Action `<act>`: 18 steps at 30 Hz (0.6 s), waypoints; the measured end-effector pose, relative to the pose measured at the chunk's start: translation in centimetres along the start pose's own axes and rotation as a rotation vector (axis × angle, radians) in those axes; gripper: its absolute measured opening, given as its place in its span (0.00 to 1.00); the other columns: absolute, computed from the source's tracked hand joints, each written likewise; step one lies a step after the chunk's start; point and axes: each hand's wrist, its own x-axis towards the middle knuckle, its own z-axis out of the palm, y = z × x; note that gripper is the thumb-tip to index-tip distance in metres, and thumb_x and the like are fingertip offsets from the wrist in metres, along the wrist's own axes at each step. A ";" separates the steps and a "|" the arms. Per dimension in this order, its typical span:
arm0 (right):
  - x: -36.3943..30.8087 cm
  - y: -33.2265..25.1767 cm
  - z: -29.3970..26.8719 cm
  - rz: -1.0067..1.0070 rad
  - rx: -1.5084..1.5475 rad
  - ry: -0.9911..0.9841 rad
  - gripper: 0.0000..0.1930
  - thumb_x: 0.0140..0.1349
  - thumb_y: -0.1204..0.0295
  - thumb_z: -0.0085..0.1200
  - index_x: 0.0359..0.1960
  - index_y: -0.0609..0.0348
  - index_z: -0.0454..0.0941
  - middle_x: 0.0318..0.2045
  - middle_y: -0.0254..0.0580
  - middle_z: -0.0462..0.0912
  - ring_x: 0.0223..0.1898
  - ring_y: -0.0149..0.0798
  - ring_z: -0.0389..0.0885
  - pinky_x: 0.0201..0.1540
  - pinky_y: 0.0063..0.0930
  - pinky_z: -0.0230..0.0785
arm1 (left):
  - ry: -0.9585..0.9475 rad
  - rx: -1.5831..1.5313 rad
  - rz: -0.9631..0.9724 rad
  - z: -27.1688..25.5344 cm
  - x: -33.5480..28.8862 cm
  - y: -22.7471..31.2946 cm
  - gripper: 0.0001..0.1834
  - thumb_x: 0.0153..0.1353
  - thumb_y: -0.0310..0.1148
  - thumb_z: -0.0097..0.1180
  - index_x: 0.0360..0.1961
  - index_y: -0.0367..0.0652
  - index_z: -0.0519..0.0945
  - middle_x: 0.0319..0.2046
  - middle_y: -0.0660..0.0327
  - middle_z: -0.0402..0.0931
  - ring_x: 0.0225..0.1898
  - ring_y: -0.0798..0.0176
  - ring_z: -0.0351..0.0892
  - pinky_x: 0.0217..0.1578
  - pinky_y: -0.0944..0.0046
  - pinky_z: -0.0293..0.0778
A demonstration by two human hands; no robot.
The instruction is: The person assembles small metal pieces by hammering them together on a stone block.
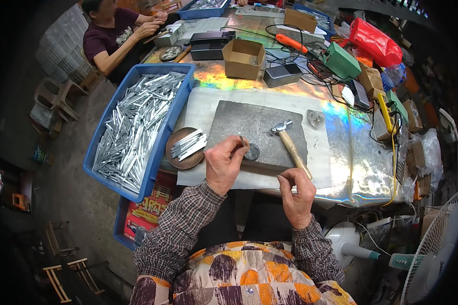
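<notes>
My left hand (223,165) is closed in a pinch over the near edge of a grey stone block (249,119). Whatever its fingertips hold is too small to name. Right by those fingertips, a round dark metal disc (252,151) sits on the block. A hammer (291,147) with a wooden handle lies on the block's right part, its handle jutting past the near edge. Beside the handle's end is my right hand (297,195), fingers curled together, contents hidden. To the left, a round brown dish (174,158) holds several thin silvery metal strips (189,144).
A blue crate (102,175) heaped with silvery strips (137,122) stands at left. Beyond the block are an open cardboard box (243,58), a dark scale (282,74) and tangled cables. A fan (437,249) stands at lower right. Another person (112,40) sits far left.
</notes>
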 end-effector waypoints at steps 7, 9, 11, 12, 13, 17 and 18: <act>3.0 -0.7 -0.2 -0.100 -0.046 -0.072 0.05 0.53 0.84 0.56 0.32 0.66 0.75 0.25 0.42 0.75 0.23 0.34 0.74 0.26 0.24 0.67 | -0.042 0.221 0.216 -0.4 0.6 -0.3 0.05 0.53 0.23 0.59 0.32 0.40 0.79 0.27 0.57 0.79 0.28 0.58 0.80 0.29 0.65 0.73; 4.1 -1.3 0.4 -0.117 -0.031 -0.066 0.11 0.50 0.83 0.58 0.37 0.63 0.76 0.26 0.44 0.75 0.25 0.43 0.76 0.27 0.31 0.68 | -0.042 0.253 0.255 -0.5 0.5 -0.3 0.05 0.53 0.22 0.59 0.32 0.39 0.79 0.28 0.56 0.80 0.28 0.57 0.80 0.29 0.65 0.74; 5.5 -2.2 0.9 -0.143 -0.024 -0.105 0.14 0.50 0.82 0.59 0.40 0.62 0.76 0.26 0.44 0.75 0.25 0.43 0.76 0.27 0.33 0.68 | -0.034 0.242 0.263 -0.5 0.6 0.1 0.06 0.51 0.22 0.59 0.32 0.39 0.79 0.28 0.56 0.80 0.28 0.56 0.80 0.29 0.64 0.74; 6.1 -2.5 1.1 -0.167 -0.018 -0.141 0.17 0.49 0.81 0.59 0.43 0.61 0.75 0.26 0.44 0.75 0.25 0.44 0.76 0.27 0.34 0.69 | -0.029 0.232 0.272 -0.5 0.6 0.1 0.07 0.50 0.22 0.60 0.32 0.39 0.79 0.28 0.56 0.80 0.29 0.55 0.80 0.29 0.64 0.74; 6.7 -2.8 1.4 -0.168 -0.021 -0.142 0.17 0.49 0.81 0.59 0.43 0.61 0.75 0.26 0.44 0.75 0.25 0.44 0.76 0.27 0.34 0.69 | -0.028 0.228 0.271 -0.4 0.5 0.0 0.07 0.50 0.22 0.60 0.32 0.39 0.79 0.28 0.56 0.80 0.29 0.55 0.80 0.29 0.64 0.74; 8.2 -2.9 2.6 -0.308 -0.040 -0.274 0.12 0.50 0.79 0.59 0.37 0.60 0.74 0.25 0.43 0.73 0.26 0.45 0.76 0.26 0.34 0.67 | -0.017 0.215 0.226 -0.5 0.3 0.1 0.09 0.49 0.22 0.60 0.34 0.40 0.78 0.28 0.55 0.78 0.30 0.51 0.79 0.32 0.59 0.73; 8.3 -2.7 2.9 -0.372 -0.039 -0.306 0.10 0.50 0.78 0.58 0.35 0.60 0.74 0.25 0.42 0.73 0.26 0.45 0.76 0.26 0.34 0.67 | -0.016 0.226 0.222 -0.6 0.3 0.1 0.09 0.48 0.22 0.60 0.34 0.40 0.79 0.28 0.55 0.78 0.30 0.51 0.79 0.32 0.59 0.73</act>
